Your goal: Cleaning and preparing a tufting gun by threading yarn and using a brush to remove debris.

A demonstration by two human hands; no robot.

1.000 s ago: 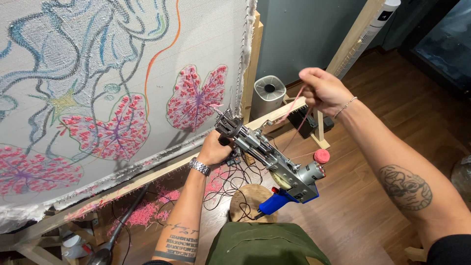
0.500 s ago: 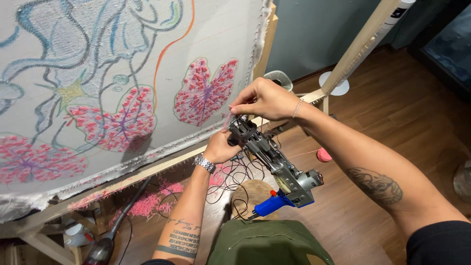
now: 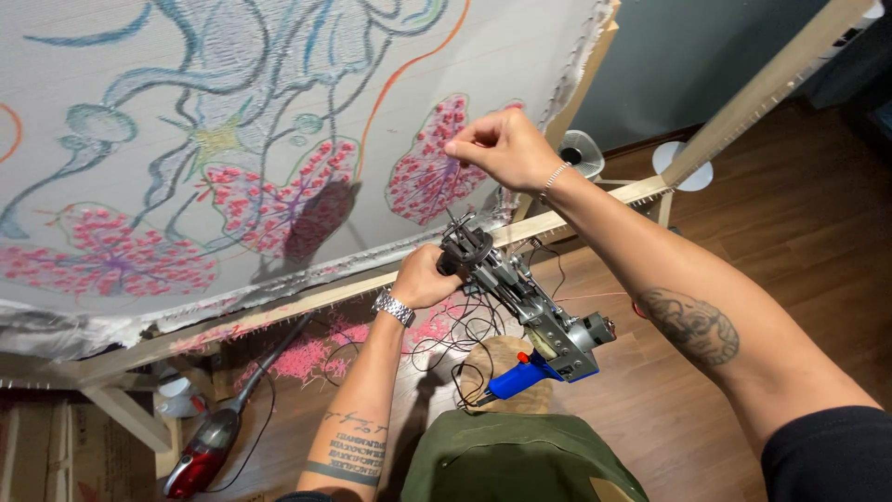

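My left hand [image 3: 423,276], with a metal watch on the wrist, grips the front of a tufting gun [image 3: 520,302] that has a blue handle and a grey motor. My right hand [image 3: 502,149] is raised above the gun's needle end, fingers pinched on a thin thread that runs down toward the gun. Behind both hands stands a stretched white cloth [image 3: 186,93] on a wooden frame [image 3: 307,299], drawn with blue outlines and tufted pink flower shapes [image 3: 427,167].
A red handheld vacuum [image 3: 206,448] lies on the wooden floor at lower left. Pink yarn scraps [image 3: 307,358] and black cable loops [image 3: 455,339] lie under the frame. A small white fan [image 3: 581,151] stands behind the frame's right post. A round wooden stool [image 3: 506,363] is below the gun.
My right hand has moved left and up from the gun's front, pulling the thread above the needle. The view has shifted closer to the cloth. My left hand keeps its grip.
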